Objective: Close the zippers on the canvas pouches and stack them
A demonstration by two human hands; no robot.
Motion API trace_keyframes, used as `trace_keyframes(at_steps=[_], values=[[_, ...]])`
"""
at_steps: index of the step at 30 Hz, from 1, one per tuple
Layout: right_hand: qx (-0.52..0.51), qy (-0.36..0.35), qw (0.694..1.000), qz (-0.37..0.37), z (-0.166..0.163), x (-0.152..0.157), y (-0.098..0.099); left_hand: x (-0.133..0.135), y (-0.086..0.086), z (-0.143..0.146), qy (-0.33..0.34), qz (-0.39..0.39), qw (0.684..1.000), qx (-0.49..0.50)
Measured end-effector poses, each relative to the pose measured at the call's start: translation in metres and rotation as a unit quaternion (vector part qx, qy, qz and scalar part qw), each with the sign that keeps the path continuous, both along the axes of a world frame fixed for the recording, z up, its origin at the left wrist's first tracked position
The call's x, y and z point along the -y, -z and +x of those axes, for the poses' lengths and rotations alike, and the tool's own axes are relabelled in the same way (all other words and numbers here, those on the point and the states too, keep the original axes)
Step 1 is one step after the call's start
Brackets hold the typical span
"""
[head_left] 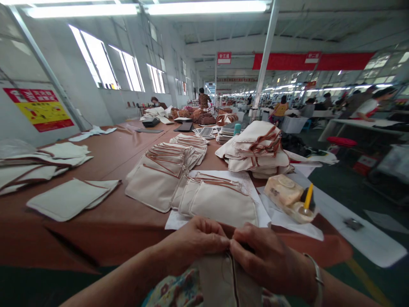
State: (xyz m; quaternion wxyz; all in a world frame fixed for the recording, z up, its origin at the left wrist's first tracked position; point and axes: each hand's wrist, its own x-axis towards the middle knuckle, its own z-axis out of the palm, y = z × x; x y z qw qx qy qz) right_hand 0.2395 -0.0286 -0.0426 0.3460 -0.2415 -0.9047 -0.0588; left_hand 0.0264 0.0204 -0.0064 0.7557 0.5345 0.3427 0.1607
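My left hand [200,238] and my right hand [266,256] meet at the table's front edge, fingers pinched at the top of a beige piece [217,279]. A dark line, perhaps a zipper or slit, runs down this piece, and its lower end hangs over my lap. Thumbs and fingertips nearly touch, so the pinched edge is partly hidden. Just beyond my hands, cream panels with brown edging [223,202] lie overlapped on white paper [174,219]. A longer fanned row of similar panels [156,183] is to their left.
A tall stack of cream pieces [252,149] stands right of centre. Nearer sit a plastic-wrapped block [283,189] and a small tub with a yellow-handled tool [308,198]. More panels [68,198] lie left on the brown tabletop [108,170]. Several people work farther off.
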Motion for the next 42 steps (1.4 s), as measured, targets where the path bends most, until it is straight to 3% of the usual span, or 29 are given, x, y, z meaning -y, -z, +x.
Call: trace_keyframes(at_steps=[2,4,6,8,11,14,16,23,28,30,33,37,39,42], values=[[-0.045,-0.021,0.998,-0.034,0.000,0.003,0.001,0.000,-0.002,-0.002,0.046,0.061,0.997,-0.003],[-0.138,-0.017,0.977,-0.160,0.000,0.006,-0.001,0.001,-0.008,-0.004,0.092,0.151,0.984,-0.018],[-0.233,0.005,0.914,-0.331,0.001,0.007,-0.007,0.002,-0.017,-0.005,0.120,0.237,0.962,-0.059],[-0.260,0.003,0.849,-0.460,0.003,0.006,-0.016,0.003,-0.026,-0.005,0.137,0.293,0.941,-0.099],[-0.214,-0.052,0.814,-0.538,0.008,-0.002,-0.031,0.003,-0.034,-0.006,0.155,0.337,0.922,-0.113],[-0.202,-0.085,0.777,-0.590,0.011,-0.010,-0.039,0.001,-0.036,-0.008,0.152,0.336,0.922,-0.114],[-0.202,-0.098,0.763,-0.606,0.010,-0.012,-0.040,0.001,-0.035,-0.009,0.148,0.323,0.929,-0.099],[-0.250,-0.135,0.800,-0.528,0.002,-0.010,-0.025,0.003,-0.027,-0.006,0.112,0.252,0.961,0.022],[-0.207,-0.111,0.797,-0.556,0.010,-0.017,-0.033,0.002,-0.032,-0.004,0.116,0.370,0.920,-0.052],[-0.181,-0.095,0.813,-0.545,0.009,-0.018,-0.041,0.001,-0.035,-0.005,0.115,0.390,0.908,-0.099],[-0.174,-0.093,0.821,-0.535,0.003,-0.017,-0.045,-0.002,-0.036,-0.010,0.125,0.321,0.933,-0.107],[-0.217,-0.127,0.792,-0.556,-0.001,-0.019,-0.035,-0.007,-0.030,-0.019,0.099,0.171,0.979,-0.042],[-0.230,-0.130,0.777,-0.571,0.000,-0.020,-0.028,-0.010,-0.024,-0.021,0.072,0.136,0.987,-0.045],[-0.247,-0.134,0.761,-0.585,0.001,-0.022,-0.021,-0.012,-0.019,-0.020,0.089,0.127,0.987,-0.043]])
